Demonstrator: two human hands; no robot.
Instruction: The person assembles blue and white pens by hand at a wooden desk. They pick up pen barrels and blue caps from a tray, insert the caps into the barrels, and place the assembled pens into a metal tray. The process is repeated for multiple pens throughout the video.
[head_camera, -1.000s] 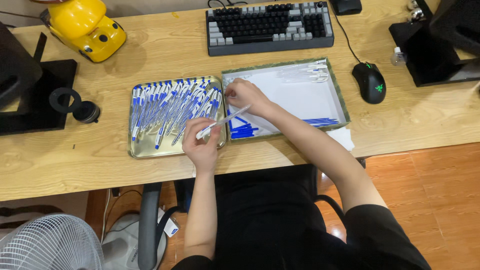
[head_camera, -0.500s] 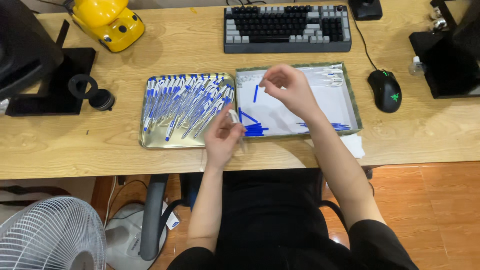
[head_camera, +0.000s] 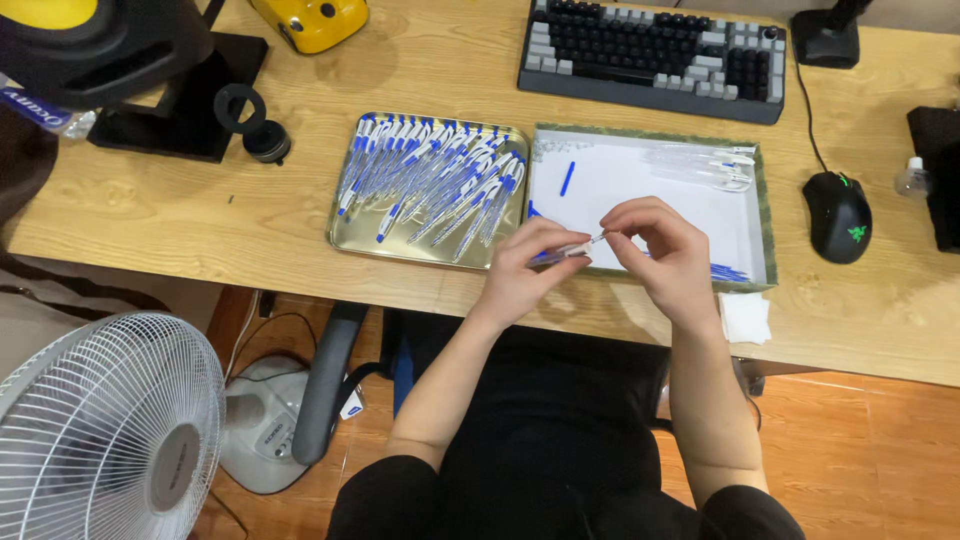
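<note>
My left hand (head_camera: 528, 272) grips a clear pen with blue trim (head_camera: 566, 250) over the front edge of a shallow white tray (head_camera: 650, 178). My right hand (head_camera: 660, 245) pinches the tip end of that same pen. A gold metal tray (head_camera: 372, 235) to the left holds several blue and white pens (head_camera: 430, 180) laid in rows. In the white tray lie a loose blue pen part (head_camera: 568, 178), clear pen barrels (head_camera: 705, 165) at the back right and blue pieces (head_camera: 730, 272) at the front right.
A dark keyboard (head_camera: 650, 55) lies behind the trays and a black mouse (head_camera: 838, 215) to their right. A folded white tissue (head_camera: 745, 318) sits by the desk edge. A yellow object (head_camera: 310, 20) and black stand (head_camera: 185, 110) are back left. A white fan (head_camera: 100, 430) stands on the floor.
My right hand dropped a blue part in the white tray and came back to the pen held in my left hand. The camera view shifted left and closer.
</note>
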